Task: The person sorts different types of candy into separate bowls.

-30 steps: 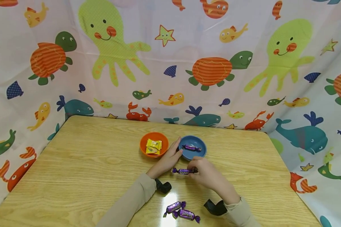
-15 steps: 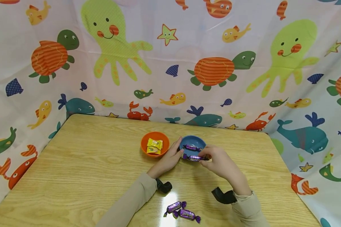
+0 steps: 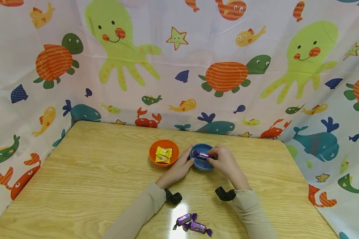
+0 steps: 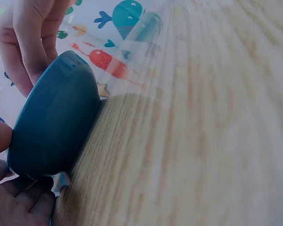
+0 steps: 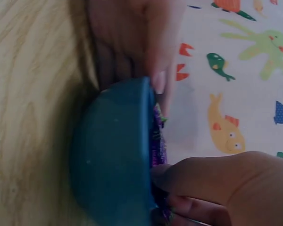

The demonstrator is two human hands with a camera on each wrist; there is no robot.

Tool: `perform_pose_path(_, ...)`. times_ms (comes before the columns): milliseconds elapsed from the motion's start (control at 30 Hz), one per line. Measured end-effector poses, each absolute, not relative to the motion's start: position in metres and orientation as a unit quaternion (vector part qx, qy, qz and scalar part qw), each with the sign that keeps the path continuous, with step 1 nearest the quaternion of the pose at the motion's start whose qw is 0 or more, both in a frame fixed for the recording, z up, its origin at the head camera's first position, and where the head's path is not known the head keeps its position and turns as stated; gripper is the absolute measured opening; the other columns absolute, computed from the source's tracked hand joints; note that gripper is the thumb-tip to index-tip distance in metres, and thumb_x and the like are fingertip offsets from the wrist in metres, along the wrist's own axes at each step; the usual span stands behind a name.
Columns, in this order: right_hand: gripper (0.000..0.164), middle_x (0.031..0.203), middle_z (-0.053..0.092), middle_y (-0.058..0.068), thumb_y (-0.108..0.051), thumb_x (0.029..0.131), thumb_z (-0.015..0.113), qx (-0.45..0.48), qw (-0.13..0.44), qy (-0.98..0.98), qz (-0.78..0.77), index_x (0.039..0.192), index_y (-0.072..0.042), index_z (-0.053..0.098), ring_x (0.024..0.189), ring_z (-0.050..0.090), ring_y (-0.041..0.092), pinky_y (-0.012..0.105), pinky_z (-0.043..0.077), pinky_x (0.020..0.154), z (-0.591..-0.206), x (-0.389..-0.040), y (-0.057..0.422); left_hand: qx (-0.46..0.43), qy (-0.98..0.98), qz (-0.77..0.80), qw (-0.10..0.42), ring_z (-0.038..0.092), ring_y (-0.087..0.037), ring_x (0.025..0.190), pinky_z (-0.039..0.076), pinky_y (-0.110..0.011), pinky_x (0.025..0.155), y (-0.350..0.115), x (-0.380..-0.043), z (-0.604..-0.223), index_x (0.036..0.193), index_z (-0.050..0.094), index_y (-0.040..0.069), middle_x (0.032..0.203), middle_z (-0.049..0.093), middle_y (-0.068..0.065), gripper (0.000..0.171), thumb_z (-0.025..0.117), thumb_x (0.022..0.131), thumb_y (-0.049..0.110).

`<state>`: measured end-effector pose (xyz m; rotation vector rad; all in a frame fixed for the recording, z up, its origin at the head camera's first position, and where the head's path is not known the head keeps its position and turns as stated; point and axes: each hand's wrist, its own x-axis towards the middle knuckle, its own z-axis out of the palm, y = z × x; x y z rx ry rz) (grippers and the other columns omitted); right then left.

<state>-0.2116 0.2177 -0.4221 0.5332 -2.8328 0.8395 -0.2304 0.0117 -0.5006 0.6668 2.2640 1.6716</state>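
In the head view my left hand (image 3: 178, 170) holds the left side of a small blue bowl (image 3: 204, 165), its thumb near the rim and its fingers along the outer wall. My right hand (image 3: 228, 163) pinches a wrapped candy (image 3: 201, 155) in shiny purple paper with twisted ends, over the inside of the bowl. Another purple candy in there is mostly hidden behind it. The right wrist view shows the pinched purple candy (image 5: 159, 146) right at the bowl's rim, below the left thumb. Seen from the left wrist, the blue bowl (image 4: 56, 117) stands on the wooden table.
An orange bowl (image 3: 151, 157) with several yellow-wrapped candies (image 3: 163, 154) stands just left of the blue one. Two more purple candies (image 3: 184, 219) lie near the table's (image 3: 92, 179) front edge, between the forearms. A sea-animal curtain (image 3: 185, 116) borders the table at the back and sides.
My right hand has carried the purple candy from in front of the blue bowl up over its inside. The left hand has stayed at the bowl's left side.
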Motion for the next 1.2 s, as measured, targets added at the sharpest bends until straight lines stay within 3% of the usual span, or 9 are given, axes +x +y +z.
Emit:
perform_pose_path(267, 0.013, 0.090, 0.065, 0.011, 0.000, 0.078, 0.080, 0.179, 0.086, -0.955, 0.221, 0.090, 0.002, 0.075, 0.082, 0.063, 0.024, 0.040, 0.056, 0.073, -0.434, -0.215, 0.210, 0.233, 0.779, 0.571, 0.115, 0.010, -0.017, 0.150, 0.014, -0.043, 0.121, 0.012, -0.231, -0.503, 0.161, 0.010, 0.014, 0.165, 0.011, -0.002, 0.062, 0.040, 0.108, 0.027)
perform_pose_path(633, 0.010, 0.084, 0.065, 0.006, -0.001, 0.077, 0.081, 0.178, 0.068, -0.969, 0.154, 0.087, -0.002, 0.077, 0.083, 0.065, 0.026, 0.043, 0.057, 0.074, -0.442, -0.218, 0.201, 0.230, 0.776, 0.574, 0.121, 0.009, -0.018, 0.150, 0.013, -0.045, 0.121, 0.012, -0.231, -0.503, 0.161, 0.010, 0.014, 0.166, 0.010, -0.001, 0.061, 0.038, 0.109, 0.028)
perform_pose_path(867, 0.008, 0.079, 0.061, 0.004, 0.001, 0.078, 0.079, 0.164, 0.068, -0.972, 0.157, 0.077, -0.005, 0.075, 0.076, 0.062, 0.023, 0.040, 0.056, 0.068, -0.443, -0.219, 0.199, 0.239, 0.770, 0.580, 0.121, 0.009, -0.019, 0.150, 0.013, -0.045, 0.121, 0.012, -0.230, -0.501, 0.161, 0.009, 0.013, 0.165, 0.011, -0.003, 0.061, 0.039, 0.109, 0.025)
perform_pose_path(1200, 0.009, 0.079, 0.059, 0.004, 0.000, 0.079, 0.080, 0.153, 0.059, -0.971, 0.175, 0.078, -0.007, 0.075, 0.074, 0.059, 0.021, 0.037, 0.055, 0.065, -0.447, -0.225, 0.198, 0.242, 0.768, 0.581, 0.121, 0.011, -0.019, 0.150, 0.014, -0.044, 0.121, 0.011, -0.230, -0.500, 0.161, 0.009, 0.012, 0.165, 0.012, -0.006, 0.061, 0.039, 0.109, 0.023)
